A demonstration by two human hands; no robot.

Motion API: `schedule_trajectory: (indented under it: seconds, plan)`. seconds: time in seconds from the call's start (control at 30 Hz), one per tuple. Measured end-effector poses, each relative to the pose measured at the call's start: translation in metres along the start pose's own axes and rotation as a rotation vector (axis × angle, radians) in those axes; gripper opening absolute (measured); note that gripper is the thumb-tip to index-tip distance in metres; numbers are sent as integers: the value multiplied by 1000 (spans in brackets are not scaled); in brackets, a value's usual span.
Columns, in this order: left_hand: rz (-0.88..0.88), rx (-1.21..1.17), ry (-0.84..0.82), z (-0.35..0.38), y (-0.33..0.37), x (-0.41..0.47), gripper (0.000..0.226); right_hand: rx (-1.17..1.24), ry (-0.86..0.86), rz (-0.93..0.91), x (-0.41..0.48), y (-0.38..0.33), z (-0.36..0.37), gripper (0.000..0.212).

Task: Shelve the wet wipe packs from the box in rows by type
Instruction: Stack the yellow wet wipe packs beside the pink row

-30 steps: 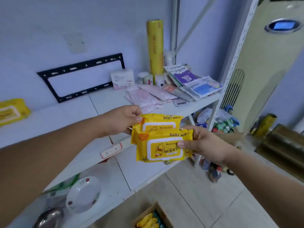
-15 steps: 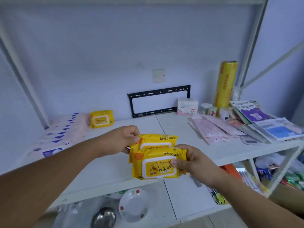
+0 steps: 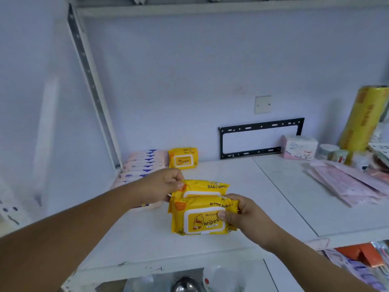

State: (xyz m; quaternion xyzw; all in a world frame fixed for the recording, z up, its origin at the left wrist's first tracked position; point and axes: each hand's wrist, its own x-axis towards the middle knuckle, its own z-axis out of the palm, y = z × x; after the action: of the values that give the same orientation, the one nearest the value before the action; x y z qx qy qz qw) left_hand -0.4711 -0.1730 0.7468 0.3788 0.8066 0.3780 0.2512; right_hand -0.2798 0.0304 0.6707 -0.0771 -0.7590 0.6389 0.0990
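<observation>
Left hand (image 3: 166, 186) pinches the top-left corner of the rear yellow pack (image 3: 202, 187). Right hand (image 3: 246, 216) grips the right side of the front yellow pack (image 3: 200, 220), thumb on its white lid. The two packs overlap, front one lower, both held just above the white shelf (image 3: 263, 197); can't tell if the front one touches it.

Change over the last second: the view has swung left along the shelf. Before, it faced the right end, with the box on the floor at the bottom edge. Now the box is out of view and the left end shows. There a row of pink packs (image 3: 143, 165) runs front to back, and a lone yellow pack (image 3: 183, 158) stands at the back wall just beside it. Grips are the same, and the packs have been carried over toward that spot.

Meaning: pickup and carry are done, placing not yet. The yellow row is likely to start at the lone pack, so these two probably go in front of it.

Also on the shelf: black bracket (image 3: 261, 138) against the wall, mask box (image 3: 300, 147), yellow film roll (image 3: 364, 121), flat pink packets (image 3: 345, 182) to the right.
</observation>
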Motion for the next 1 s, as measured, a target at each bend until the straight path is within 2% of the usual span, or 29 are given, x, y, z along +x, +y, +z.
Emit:
schedule_trajectory:
  seconds: [0.23,0.57,0.87,1.0]
  plan:
    - [-39,160,11,-20,-40,40,13,31,-43,52,54,20,12,21]
    - [-127,368,-54,-47,-70,159,18,67,-31,115,171,78,-11,26]
    - [-212,529,65,-72,-109,244,20,-23,-61,144,280,103,-19,30]
    - [-241,557,63,-87,-122,264,24,-88,-46,159,310,111,-13,35]
